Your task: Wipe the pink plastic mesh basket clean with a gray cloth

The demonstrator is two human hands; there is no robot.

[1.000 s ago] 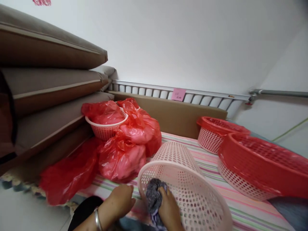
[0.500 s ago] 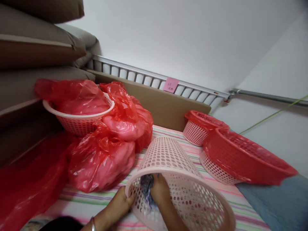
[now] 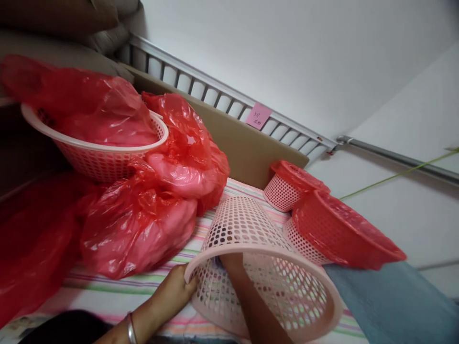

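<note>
A pale pink perforated plastic basket lies on its side, its wide mouth facing me. My left hand, with a silver bangle at the wrist, is closed on the left part of its rim. Through the mouth reaches my right hand, well inside near the upper left wall. Most of its fingers are hidden by the rim and wall. A small bit of a purplish-grey cloth shows beside that hand, which is closed on it.
A striped cloth covers the surface below. On the left stand a basket lined with a red plastic bag and pink-filled red bags. Red-covered baskets stand at right, beside blue fabric. Behind runs a tan board.
My right hand has gone deeper into the basket with the cloth, which is now mostly hidden. The left hand stays on the rim. The camera view has shifted and tilted.
</note>
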